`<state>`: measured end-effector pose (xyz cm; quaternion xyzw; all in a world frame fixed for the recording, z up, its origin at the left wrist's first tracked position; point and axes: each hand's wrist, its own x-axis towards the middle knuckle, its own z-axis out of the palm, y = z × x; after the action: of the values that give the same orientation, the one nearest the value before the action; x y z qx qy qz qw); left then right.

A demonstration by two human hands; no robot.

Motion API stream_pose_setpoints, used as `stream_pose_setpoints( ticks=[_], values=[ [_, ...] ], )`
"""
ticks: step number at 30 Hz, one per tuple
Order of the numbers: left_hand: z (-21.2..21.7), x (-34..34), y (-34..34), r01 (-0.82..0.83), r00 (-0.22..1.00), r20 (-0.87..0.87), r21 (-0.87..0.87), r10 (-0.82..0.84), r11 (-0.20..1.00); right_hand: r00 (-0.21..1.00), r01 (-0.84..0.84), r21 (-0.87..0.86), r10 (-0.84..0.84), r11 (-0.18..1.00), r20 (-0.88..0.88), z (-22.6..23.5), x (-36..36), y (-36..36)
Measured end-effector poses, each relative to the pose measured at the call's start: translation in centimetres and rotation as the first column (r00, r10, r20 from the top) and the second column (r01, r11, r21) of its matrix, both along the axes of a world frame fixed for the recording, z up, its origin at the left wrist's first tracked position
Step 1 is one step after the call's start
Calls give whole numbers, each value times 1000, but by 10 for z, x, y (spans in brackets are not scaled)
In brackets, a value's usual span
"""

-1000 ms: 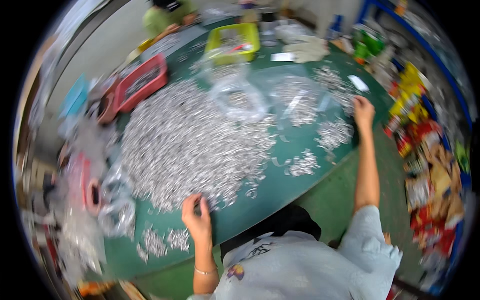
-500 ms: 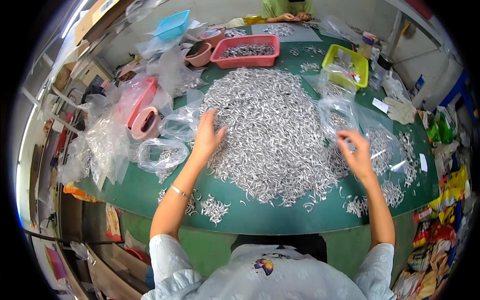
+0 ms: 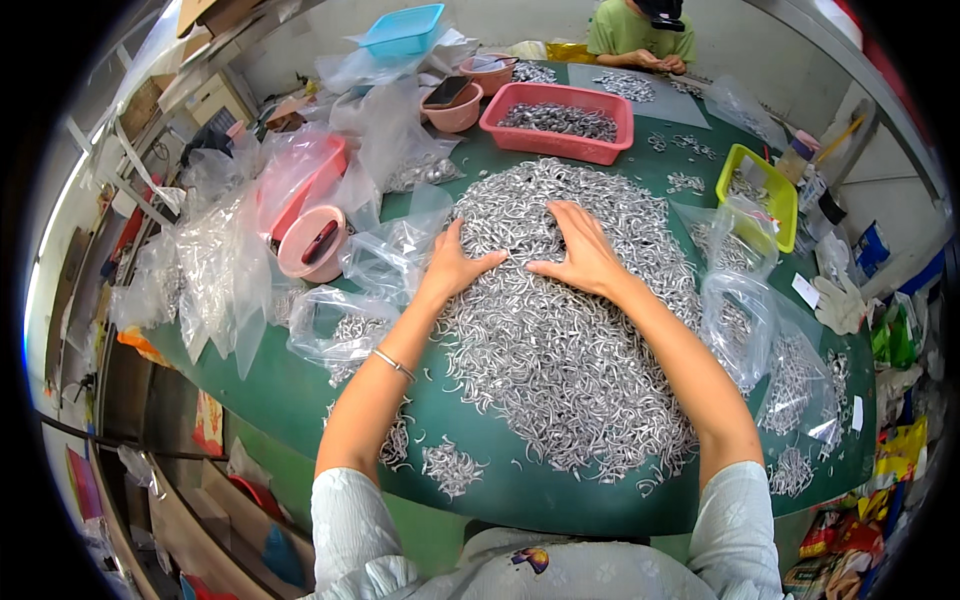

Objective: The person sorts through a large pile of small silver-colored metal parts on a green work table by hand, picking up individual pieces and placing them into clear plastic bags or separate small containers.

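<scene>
Left hand (image 3: 460, 266), thumb spread wide, nothing visibly gripped, flanks the heap of curved silvery metal pieces (image 3: 570, 350) between front and back edges of the green table (image 3: 540, 502); right hand (image 3: 585, 257) likewise; low palms probably limit scatter.

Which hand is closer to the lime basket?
Right. The right hand is at the silvery pile, left of the lime basket; the left hand is farther left, at the pile's edge.
</scene>
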<state>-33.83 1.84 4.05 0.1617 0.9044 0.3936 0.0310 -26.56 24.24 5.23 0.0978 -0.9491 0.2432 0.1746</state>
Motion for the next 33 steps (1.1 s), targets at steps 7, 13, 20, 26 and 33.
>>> stream_pose_setpoints(
  ticks=[7,13,20,26,33],
  values=[
    [-16,5,-3,-2,989,-147,35,7,999,992,113,64,-116,992,49,-3,-22,-14],
    [-19,4,-2,25,978,-210,107,-2,994,998,21,60,-25,998,63,-1,-30,-10],
    [-12,19,8,-1,951,-307,113,35,994,1000,3,50,-3,999,15,-3,-22,-12],
    [-13,16,-1,87,945,-323,122,-43,989,990,-22,58,13,998,140,8,-29,-8],
    [-9,31,2,80,921,-387,73,-46,994,999,-43,23,44,999,-11,-1,-17,-12]
  ],
)
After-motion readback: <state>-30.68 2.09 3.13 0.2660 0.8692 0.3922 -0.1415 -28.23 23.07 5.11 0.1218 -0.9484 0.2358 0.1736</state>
